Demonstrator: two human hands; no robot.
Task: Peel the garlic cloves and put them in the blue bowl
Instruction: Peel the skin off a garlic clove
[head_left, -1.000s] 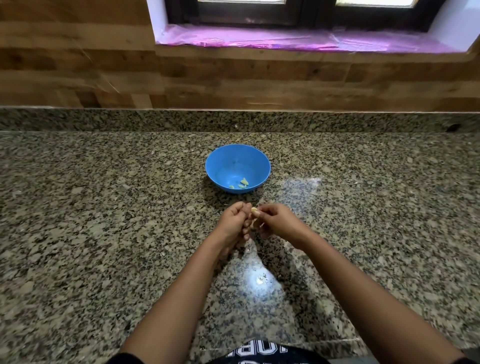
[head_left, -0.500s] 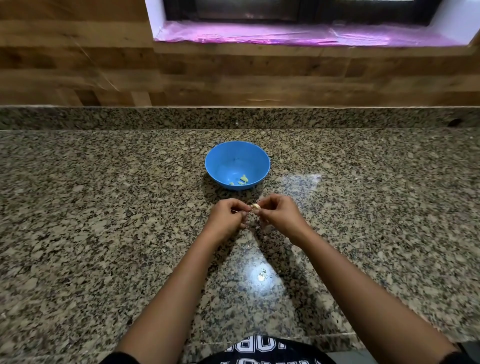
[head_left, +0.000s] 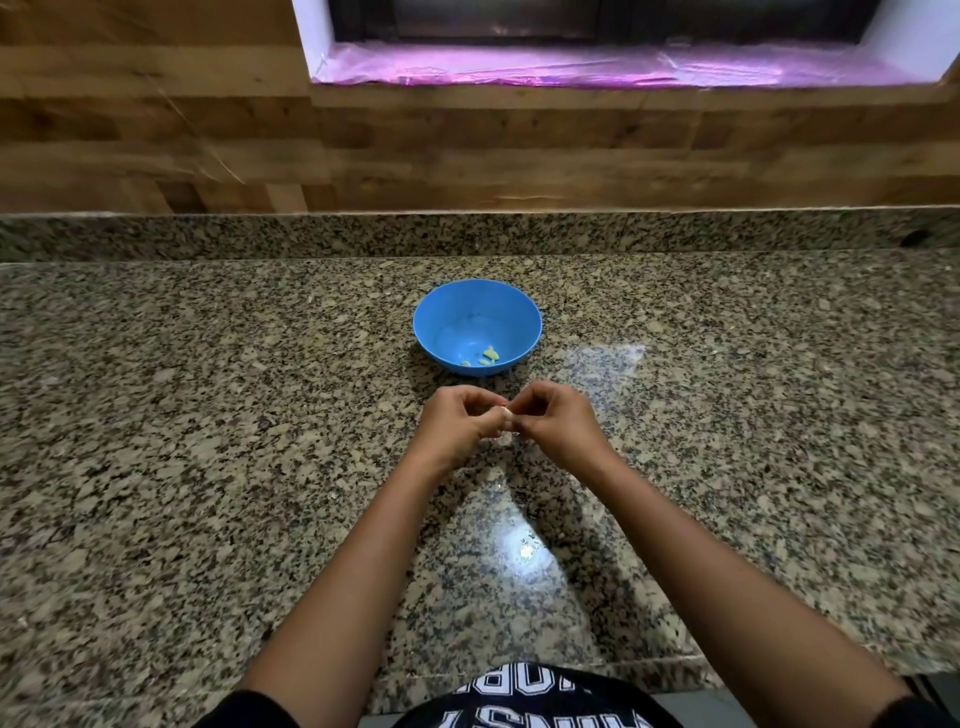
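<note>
A blue bowl (head_left: 478, 326) stands on the granite counter (head_left: 208, 441) and holds a few pale peeled garlic pieces (head_left: 485, 357) near its front wall. Just in front of the bowl my left hand (head_left: 460, 423) and my right hand (head_left: 553, 423) meet above the counter. Between their fingertips they pinch one small whitish garlic clove (head_left: 505, 413), most of it hidden by the fingers. A pale scrap (head_left: 503, 439) shows just below the hands; whether it is skin or garlic I cannot tell.
The counter runs wide to both sides, with a low granite upstand (head_left: 467, 234) and a wooden wall behind it. A window sill covered in pink film (head_left: 597, 65) sits above. The counter's front edge is close to my body.
Both hands stayed in front of the bowl, working the clove between the fingertips; the fingers shifted slightly. The view tilted a little downward.
</note>
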